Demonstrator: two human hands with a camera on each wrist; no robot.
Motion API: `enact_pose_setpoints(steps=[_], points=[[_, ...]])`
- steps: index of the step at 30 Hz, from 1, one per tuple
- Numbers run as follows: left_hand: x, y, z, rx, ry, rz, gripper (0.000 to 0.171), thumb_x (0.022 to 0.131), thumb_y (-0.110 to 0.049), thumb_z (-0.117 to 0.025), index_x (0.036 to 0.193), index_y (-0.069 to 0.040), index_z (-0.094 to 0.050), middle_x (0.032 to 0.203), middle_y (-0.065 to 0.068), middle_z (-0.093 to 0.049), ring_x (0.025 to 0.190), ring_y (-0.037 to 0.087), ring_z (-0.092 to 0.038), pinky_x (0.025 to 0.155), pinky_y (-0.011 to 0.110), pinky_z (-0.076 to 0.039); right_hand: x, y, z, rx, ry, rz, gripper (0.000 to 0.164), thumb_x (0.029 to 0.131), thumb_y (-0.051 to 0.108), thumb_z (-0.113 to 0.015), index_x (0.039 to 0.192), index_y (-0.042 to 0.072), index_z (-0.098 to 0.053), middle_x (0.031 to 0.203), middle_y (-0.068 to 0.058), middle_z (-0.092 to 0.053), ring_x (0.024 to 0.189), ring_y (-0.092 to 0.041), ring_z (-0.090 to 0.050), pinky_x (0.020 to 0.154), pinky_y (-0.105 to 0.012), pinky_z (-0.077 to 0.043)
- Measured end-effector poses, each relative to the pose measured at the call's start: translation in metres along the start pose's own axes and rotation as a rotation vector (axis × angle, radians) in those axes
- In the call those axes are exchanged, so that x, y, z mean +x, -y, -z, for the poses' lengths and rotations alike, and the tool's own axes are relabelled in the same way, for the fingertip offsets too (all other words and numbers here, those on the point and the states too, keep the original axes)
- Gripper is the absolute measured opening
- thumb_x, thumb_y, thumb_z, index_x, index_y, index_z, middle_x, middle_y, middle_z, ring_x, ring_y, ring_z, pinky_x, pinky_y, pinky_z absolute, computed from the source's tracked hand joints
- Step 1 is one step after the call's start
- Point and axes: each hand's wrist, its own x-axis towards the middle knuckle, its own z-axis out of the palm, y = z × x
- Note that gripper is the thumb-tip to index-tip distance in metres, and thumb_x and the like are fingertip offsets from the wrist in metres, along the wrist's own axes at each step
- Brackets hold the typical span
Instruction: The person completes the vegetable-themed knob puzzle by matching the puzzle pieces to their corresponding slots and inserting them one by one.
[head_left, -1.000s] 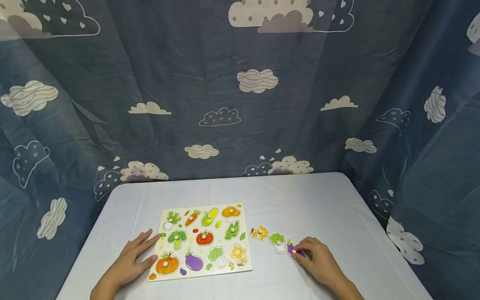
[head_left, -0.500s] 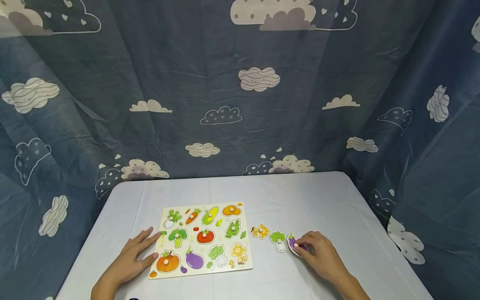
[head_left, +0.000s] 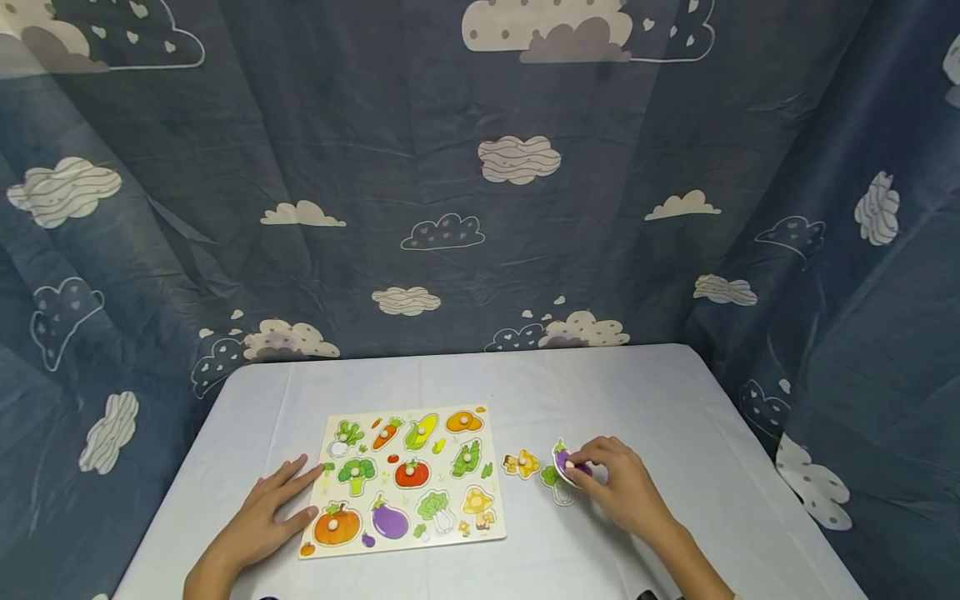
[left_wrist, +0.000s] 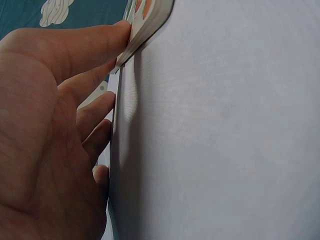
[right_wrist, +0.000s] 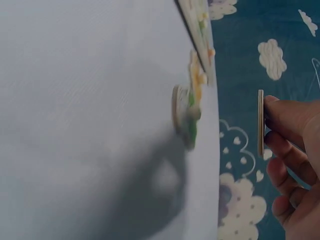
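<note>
In the head view my right hand (head_left: 626, 487) pinches a purple eggplant puzzle piece (head_left: 562, 457) by its knob. From the right wrist view, this piece (right_wrist: 260, 122) is edge-on and held above the table. It overlaps a green bok choy piece (head_left: 562, 490) in the head view. Beside that lies a yellow mushroom piece (head_left: 522, 463). My left hand (head_left: 258, 521) rests with spread fingers at the left edge of a vegetable puzzle board (head_left: 408, 546). The left wrist view shows the thumb (left_wrist: 95, 47) touching the board's corner (left_wrist: 150, 27).
The board bears several knobbed pieces, among them a pumpkin (head_left: 337, 527), a tomato (head_left: 412, 474) and broccoli (head_left: 356, 475). An eggplant picture (head_left: 390, 522) without a knob shows in its bottom row. A white cloth covers the table (head_left: 660, 400). Behind hangs a dark cloud-patterned curtain (head_left: 360, 167).
My right hand has lifted the eggplant piece off the table and carried it up and left, over the bok choy piece. The left hand stays at the board's edge.
</note>
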Motion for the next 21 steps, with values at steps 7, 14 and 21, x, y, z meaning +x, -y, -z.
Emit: enact_pose_setpoints(steps=[7, 14, 21], points=[[0.000, 0.002, -0.001, -0.012, -0.013, -0.002, 0.063, 0.090, -0.047, -0.071, 0.147, -0.022, -0.059, 0.163, 0.018, -0.041, 0.152, 0.051, -0.027, 0.120, 0.075, -0.015, 0.014, 0.018, -0.014, 0.043, -0.002, 0.033, 0.013, 0.082, 0.022, -0.088, 0.093, 0.023, -0.081, 0.093, 0.017, -0.069, 0.092, -0.005, -0.061, 0.082, -0.033, -0.057], [0.001, 0.001, -0.002, -0.003, -0.007, 0.004, 0.064, 0.090, -0.048, -0.071, 0.147, -0.022, -0.059, 0.163, 0.018, -0.041, 0.152, 0.050, -0.027, 0.121, 0.075, -0.014, 0.021, 0.037, -0.027, 0.084, 0.049, -0.011, 0.014, 0.082, 0.022, -0.088, 0.093, 0.025, -0.081, 0.093, 0.018, -0.068, 0.094, -0.007, -0.061, 0.087, -0.035, -0.056], [0.002, 0.001, -0.002, -0.004, -0.010, 0.002, 0.064, 0.090, -0.048, -0.071, 0.147, -0.021, -0.059, 0.163, 0.019, -0.040, 0.152, 0.051, -0.027, 0.120, 0.075, -0.014, 0.029, 0.051, -0.037, 0.108, 0.074, 0.020, 0.014, 0.082, 0.026, -0.088, 0.094, 0.025, -0.081, 0.091, 0.019, -0.067, 0.092, -0.012, -0.061, 0.085, -0.032, -0.054]])
